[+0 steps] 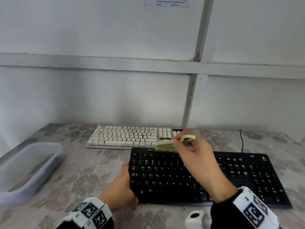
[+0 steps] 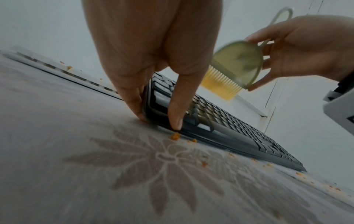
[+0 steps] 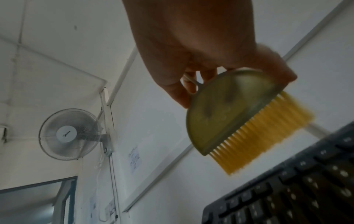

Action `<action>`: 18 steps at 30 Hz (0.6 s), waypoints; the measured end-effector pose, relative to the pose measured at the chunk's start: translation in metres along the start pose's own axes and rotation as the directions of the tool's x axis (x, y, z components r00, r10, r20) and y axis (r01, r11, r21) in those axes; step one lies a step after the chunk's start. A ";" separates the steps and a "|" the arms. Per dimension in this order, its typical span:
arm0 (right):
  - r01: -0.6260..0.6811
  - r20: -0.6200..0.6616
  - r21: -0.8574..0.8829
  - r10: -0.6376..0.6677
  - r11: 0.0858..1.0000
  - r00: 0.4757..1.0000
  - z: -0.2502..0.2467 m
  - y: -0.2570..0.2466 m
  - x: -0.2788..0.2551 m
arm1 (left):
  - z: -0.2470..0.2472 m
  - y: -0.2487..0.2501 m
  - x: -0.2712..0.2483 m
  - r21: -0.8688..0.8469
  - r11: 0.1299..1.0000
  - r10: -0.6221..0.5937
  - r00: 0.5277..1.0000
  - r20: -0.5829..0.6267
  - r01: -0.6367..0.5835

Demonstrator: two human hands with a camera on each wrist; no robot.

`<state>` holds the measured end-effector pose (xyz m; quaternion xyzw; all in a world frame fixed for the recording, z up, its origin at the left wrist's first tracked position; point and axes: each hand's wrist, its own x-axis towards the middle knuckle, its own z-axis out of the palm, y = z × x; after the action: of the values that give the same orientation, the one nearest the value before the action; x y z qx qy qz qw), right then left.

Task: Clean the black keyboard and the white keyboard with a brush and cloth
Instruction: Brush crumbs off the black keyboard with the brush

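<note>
The black keyboard (image 1: 206,176) lies in front of me on the flowered tablecloth (image 1: 79,176). My left hand (image 1: 123,184) grips its left end, fingers (image 2: 175,109) over the edge and thumb against the side. My right hand (image 1: 196,156) holds a pale green brush (image 1: 175,143) with yellow bristles (image 3: 268,133) just above the keyboard's top row. The brush (image 2: 237,65) appears blurred in both wrist views. Behind it, near the wall, lies the white keyboard (image 1: 127,137), with orange specks on some keys. No cloth is in view.
A translucent plastic tub (image 1: 28,166) stands at the left of the table. Orange crumbs (image 2: 175,136) lie on the cloth along the black keyboard's front edge. A black cable (image 1: 241,141) runs back from the keyboard. A white object (image 1: 196,219) sits at the near edge.
</note>
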<state>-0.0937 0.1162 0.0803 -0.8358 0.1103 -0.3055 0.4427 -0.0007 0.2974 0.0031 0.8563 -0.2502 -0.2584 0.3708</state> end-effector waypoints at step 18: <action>-0.169 -0.104 0.069 0.175 0.983 0.979 -0.063 0.026 -0.004 | -0.001 -0.002 0.002 -0.047 0.998 -0.035 0.999 0.028 0.037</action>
<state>-0.1329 0.0604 0.0845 -0.7915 0.1970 -0.3146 0.4856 0.0020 0.2975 0.0019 0.8480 -0.2335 -0.2823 0.3829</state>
